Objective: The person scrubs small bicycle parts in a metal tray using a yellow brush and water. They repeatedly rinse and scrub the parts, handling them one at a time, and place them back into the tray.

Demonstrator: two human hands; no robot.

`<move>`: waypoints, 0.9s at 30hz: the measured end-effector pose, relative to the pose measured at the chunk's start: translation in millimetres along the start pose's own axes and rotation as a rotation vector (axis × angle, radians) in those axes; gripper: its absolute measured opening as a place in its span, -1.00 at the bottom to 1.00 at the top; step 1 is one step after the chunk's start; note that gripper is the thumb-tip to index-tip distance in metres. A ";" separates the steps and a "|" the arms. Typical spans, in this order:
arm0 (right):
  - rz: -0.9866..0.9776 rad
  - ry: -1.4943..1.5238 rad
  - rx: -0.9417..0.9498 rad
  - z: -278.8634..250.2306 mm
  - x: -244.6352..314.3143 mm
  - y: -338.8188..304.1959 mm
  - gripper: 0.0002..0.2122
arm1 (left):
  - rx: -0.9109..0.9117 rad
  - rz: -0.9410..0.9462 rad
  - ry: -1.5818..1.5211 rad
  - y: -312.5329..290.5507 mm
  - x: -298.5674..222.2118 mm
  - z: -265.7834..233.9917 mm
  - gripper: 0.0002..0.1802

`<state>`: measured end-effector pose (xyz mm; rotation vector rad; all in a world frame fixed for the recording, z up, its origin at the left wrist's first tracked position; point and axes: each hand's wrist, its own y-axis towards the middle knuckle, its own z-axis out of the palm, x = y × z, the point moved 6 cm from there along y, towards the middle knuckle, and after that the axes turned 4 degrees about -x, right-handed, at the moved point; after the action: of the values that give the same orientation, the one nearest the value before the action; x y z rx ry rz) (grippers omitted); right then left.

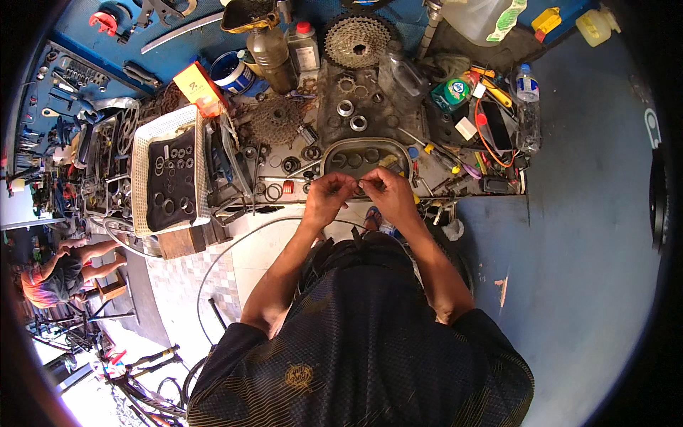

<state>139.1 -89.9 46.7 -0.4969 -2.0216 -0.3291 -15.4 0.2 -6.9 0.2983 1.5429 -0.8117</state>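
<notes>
Head view: both forearms come up from the lower edge, elbows bent and out wide, wrists angled in so the hands nearly meet at ctr. L hand (329,201): fingers curled, thumb + index tips pinched. R hand (390,196): same pose mirrored, back of hand up, tips just beside the L ones. Btwn the tips is a tiny pale bit (359,185), too small & part-hidden to ID; can't tell if one hand or both grip it. Hands overlap the near side of a metal tray (366,141), oblong w/ rounded corners, dark grimy bottom, few round rings in it; can't tell how high above.

Beyond tray: 2 shiny steel rings (358,123) on a greasy dark surface, then a big toothed cassette (359,43), grey metal, stacked discs. Smaller, browner cassette (276,122) to the L. Far L: white plastic basket (140,188), perforated walls, dark lining w/ assorted metal rings. R of tray: screwdriver (442,156) w/ yellow/black handle, flat dark phone (496,124), clear ribbed plastic bottle (528,117) w/ blue cap.
</notes>
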 end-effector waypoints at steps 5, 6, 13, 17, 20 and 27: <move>0.032 0.060 0.082 0.0 4.7 3.0 -0.85 | 0.021 0.019 -0.086 2.5 -1.7 -3.5 -0.85; 0.057 0.126 0.115 -0.3 4.7 2.8 -0.84 | 0.033 0.021 -0.105 2.8 -3.8 -4.4 -0.86; 0.035 0.132 0.029 -4.9 9.1 -1.2 -0.84 | 0.045 -0.047 -0.165 3.5 -8.8 -6.1 -0.90; -0.075 -0.011 -0.081 -2.7 18.9 -6.2 -0.87 | 0.034 -0.037 -0.133 6.5 -7.8 -8.8 -0.90; -0.101 -0.100 -0.106 -1.7 21.9 -6.9 -0.87 | 0.024 -0.021 -0.073 7.0 -9.1 -9.5 -0.91; 0.132 0.233 -0.048 -5.3 2.9 -1.2 -0.83 | 0.043 -0.217 -0.368 -3.5 -15.5 -9.7 -0.79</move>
<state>141.4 -92.6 51.7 -0.5906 -1.7502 -0.3389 -22.5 8.2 8.3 0.0077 1.2243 -1.0095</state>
